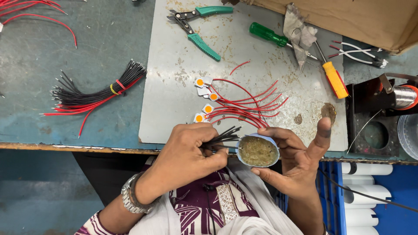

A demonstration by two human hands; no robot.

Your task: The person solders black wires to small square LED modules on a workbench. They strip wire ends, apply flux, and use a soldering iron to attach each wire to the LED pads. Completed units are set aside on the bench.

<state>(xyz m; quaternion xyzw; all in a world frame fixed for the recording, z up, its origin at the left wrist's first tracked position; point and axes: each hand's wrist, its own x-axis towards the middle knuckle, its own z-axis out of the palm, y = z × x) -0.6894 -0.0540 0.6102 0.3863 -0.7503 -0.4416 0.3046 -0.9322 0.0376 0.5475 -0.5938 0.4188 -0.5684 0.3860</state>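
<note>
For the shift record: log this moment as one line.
left hand: grips black wires | right hand: holds paste tin | wire tips at tin rim | bench: red-wired chips, pliers

1. On your grey metal sheet lie green-handled pliers, a green screwdriver and a yellow screwdriver.
2. Small white chips with orange centres sit joined to red wires.
3. To your left rests a banded bundle of black and red wires.
4. A solder spool stands at your right.
</note>
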